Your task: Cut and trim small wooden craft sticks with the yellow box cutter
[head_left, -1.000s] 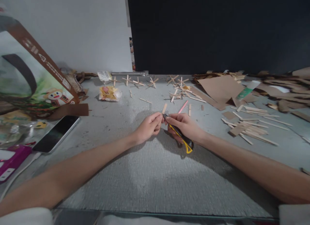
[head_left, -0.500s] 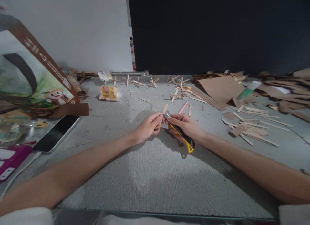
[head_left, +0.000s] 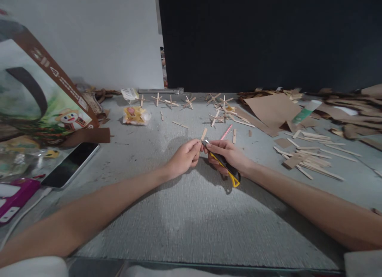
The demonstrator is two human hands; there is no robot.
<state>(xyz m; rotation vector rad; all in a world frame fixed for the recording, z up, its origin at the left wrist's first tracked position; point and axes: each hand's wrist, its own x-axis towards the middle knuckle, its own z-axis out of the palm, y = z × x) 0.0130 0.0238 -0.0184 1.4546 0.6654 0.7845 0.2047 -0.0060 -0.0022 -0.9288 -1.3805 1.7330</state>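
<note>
Between its fingertips my left hand [head_left: 185,154] pinches a short wooden craft stick [head_left: 203,134], whose far end points up and away. My right hand [head_left: 228,155] is wrapped round a black and yellow box cutter [head_left: 224,164]. The cutter's metal tip lies against or very near the stick, just beside the left fingers; exact contact is hard to make out. Beyond the hands lie a pink striped straw [head_left: 226,132] and a loose piece of craft stick [head_left: 234,136]. Several stars made of crossed sticks [head_left: 189,101] stand along the back.
Loose craft sticks [head_left: 316,159] are heaped at right, with cardboard [head_left: 271,110] and a green-white glue tube [head_left: 307,111] behind. A snack packet [head_left: 135,115] sits back left. At left are a phone [head_left: 71,164], a purple device [head_left: 20,195] with a cable, and a large box [head_left: 44,82].
Almost nothing differs. Both hands stay together at the stick with only a very slight shift, and the whole view has moved a touch.
</note>
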